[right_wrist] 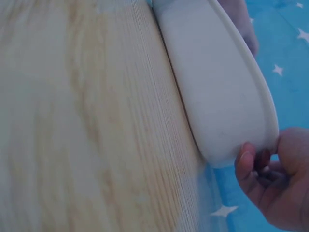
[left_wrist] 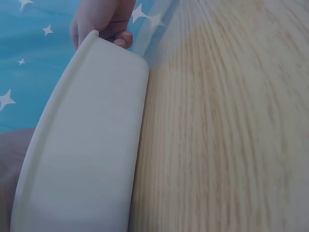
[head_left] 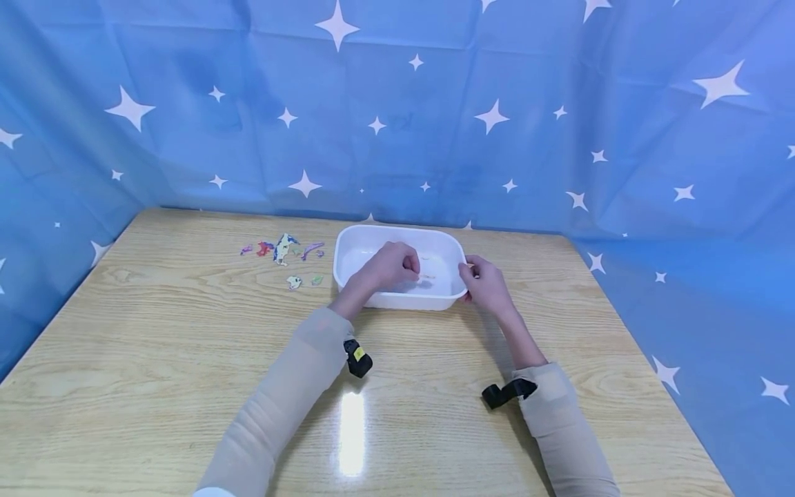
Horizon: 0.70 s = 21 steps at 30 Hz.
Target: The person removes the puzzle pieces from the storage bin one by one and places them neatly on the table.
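A white plastic basin (head_left: 397,301) with rounded corners stands near the far edge of the table. My left hand (head_left: 393,266) reaches over its near side into it, the fingers bent down toward the bottom. Beside those fingertips lies a thin orange piece (head_left: 428,277); whether the fingers pinch something is hidden. With thumb and fingers, my right hand (head_left: 486,284) grips the basin's right end at the rim. The right wrist view shows that hand's curled fingers (right_wrist: 246,162) against the outer wall. In the left wrist view, the basin's outer wall (left_wrist: 87,125) hides most of the left hand.
Left of the basin lie several small flat coloured pieces, among them a larger blue and cream one (head_left: 284,249), a red one (head_left: 264,248) and a purple one (head_left: 312,250). The wooden table (head_left: 155,359) meets a blue star-patterned cloth (head_left: 428,138) behind.
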Available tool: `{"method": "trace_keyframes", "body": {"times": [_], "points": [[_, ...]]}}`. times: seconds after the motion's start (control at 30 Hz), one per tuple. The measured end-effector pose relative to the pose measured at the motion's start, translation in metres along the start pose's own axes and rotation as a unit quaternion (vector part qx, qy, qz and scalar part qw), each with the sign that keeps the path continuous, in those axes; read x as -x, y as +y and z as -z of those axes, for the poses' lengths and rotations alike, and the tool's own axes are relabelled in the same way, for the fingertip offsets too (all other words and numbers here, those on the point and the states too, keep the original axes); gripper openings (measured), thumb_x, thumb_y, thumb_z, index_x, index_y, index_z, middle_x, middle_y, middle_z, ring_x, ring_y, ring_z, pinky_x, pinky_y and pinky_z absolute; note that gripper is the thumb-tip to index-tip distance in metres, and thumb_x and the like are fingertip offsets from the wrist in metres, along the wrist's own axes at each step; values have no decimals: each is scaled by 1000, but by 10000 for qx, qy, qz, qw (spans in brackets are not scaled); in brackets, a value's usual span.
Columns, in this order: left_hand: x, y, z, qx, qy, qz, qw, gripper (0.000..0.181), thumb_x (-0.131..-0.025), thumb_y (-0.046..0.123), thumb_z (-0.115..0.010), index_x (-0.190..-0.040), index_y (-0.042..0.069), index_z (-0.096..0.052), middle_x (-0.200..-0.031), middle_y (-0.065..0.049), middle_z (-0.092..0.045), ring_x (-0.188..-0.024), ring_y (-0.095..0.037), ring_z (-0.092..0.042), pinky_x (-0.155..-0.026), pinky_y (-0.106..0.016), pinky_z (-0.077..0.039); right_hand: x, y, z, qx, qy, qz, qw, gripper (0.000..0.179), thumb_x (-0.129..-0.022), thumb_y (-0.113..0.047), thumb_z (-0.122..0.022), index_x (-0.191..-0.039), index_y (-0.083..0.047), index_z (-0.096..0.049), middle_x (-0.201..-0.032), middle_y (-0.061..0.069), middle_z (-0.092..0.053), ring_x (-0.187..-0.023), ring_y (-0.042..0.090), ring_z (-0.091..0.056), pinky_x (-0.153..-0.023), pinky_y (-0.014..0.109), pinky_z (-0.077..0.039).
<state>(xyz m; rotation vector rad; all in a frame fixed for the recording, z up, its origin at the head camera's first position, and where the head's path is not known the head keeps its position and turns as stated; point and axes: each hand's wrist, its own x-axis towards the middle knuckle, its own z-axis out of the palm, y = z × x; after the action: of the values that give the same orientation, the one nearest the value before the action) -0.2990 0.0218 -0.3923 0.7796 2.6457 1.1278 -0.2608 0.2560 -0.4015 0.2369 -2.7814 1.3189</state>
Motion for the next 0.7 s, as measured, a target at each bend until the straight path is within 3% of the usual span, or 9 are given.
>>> {"method": "trace_keyframes", "body": {"times": [0.33, 0.7], "points": [[12, 2, 14, 197, 319, -162, 9992, 11, -93, 5, -73, -102, 3, -78, -97, -7, -75, -92, -17, -68, -83, -27, -53, 1, 0, 0, 0, -23, -41, 10000, 39, -106, -17, -49, -135, 8, -55, -79, 18, -62, -52, 16, -59, -49, 29, -54], [30, 2, 37, 389, 889, -501, 9940, 7, -94, 8, -72, -97, 5, -77, -90, -5, -74, -81, -16, -66, -74, -28, -53, 0, 2, 0, -28, 24, -1, 10000, 39, -105, -17, -50, -134, 8, -55, -78, 17, -62, -51, 16, -59, -48, 30, -54]]}}
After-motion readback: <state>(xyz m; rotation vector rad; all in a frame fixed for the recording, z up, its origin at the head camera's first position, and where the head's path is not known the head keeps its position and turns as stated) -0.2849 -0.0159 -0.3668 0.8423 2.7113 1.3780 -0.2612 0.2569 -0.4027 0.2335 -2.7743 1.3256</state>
